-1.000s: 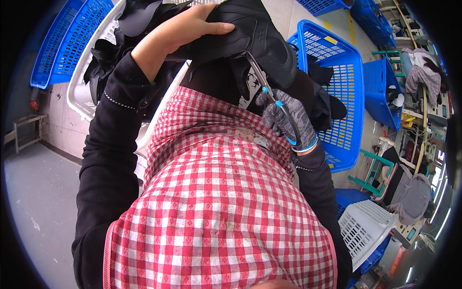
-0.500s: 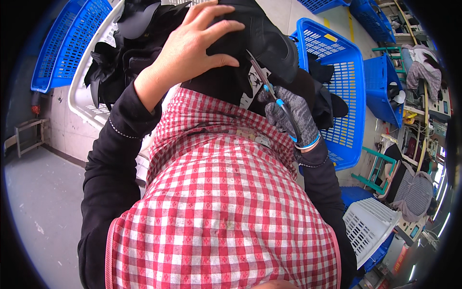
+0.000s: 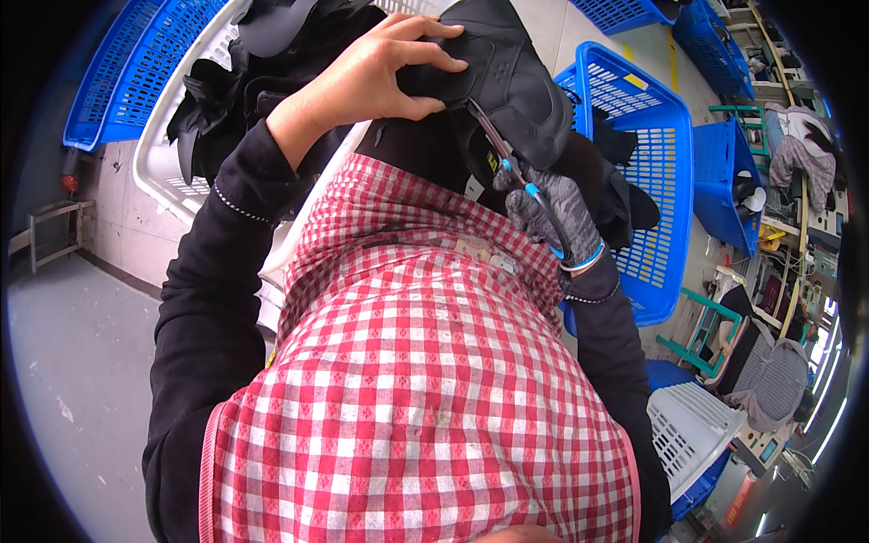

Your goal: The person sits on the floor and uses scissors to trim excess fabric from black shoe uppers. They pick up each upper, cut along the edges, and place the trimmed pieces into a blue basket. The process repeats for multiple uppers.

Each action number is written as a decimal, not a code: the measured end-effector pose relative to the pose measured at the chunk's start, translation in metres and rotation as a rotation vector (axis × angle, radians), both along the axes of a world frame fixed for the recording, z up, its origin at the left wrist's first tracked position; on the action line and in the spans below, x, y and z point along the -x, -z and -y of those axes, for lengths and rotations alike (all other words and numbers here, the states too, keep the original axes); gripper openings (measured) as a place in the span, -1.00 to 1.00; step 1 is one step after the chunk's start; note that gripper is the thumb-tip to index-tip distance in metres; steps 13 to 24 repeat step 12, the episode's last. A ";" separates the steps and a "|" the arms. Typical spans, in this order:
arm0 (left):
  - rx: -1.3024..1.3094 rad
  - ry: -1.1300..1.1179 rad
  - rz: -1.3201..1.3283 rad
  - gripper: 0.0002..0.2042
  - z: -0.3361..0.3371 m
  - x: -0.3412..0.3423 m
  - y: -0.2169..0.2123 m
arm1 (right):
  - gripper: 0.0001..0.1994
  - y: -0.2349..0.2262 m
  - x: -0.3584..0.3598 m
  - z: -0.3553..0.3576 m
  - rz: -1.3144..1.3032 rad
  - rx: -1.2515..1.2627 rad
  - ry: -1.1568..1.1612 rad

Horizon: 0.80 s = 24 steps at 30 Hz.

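A black piece with moulded seams, which looks like a shoe upper (image 3: pixel 520 86), is held up in front of me over my lap. My bare left hand (image 3: pixel 371 77) grips its left edge, thumb and fingers curved round the black material. On my right hand (image 3: pixel 554 213) is a grey knit glove, and its fingers are closed round scissors (image 3: pixel 496 140) with blue on the handles. The scissor tips touch the lower left edge of the upper, near my left thumb. Exactly what lies between the blades is too small to tell.
Left of my hands, a white basket (image 3: pixel 161 185) is heaped with black uppers (image 3: pixel 213 118). A blue crate (image 3: pixel 670 226) at the right holds more black pieces. Stacked blue crates (image 3: pixel 149 77) stand far left. A white crate (image 3: pixel 692 425) sits at the lower right.
The upper has been raised and turned so its moulded outer side shows more. My left hand has shifted slightly down and right to its edge. The scissors have moved slightly right, their tips now at the edge.
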<state>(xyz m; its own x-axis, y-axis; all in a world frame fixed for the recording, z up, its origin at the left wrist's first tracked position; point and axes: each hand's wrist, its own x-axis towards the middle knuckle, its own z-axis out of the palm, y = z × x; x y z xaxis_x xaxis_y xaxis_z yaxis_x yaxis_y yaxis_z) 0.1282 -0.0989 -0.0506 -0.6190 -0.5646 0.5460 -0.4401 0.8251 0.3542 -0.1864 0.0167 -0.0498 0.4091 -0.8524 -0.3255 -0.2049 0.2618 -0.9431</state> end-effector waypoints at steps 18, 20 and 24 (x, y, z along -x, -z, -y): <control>-0.170 0.065 -0.072 -0.52 0.002 -0.004 -0.005 | -0.61 0.006 0.010 0.012 -0.342 0.465 -0.260; -0.170 0.065 -0.072 -0.52 0.002 -0.004 -0.005 | -0.61 0.006 0.010 0.012 -0.342 0.465 -0.260; -0.170 0.065 -0.072 -0.52 0.002 -0.004 -0.005 | -0.61 0.006 0.010 0.012 -0.342 0.465 -0.260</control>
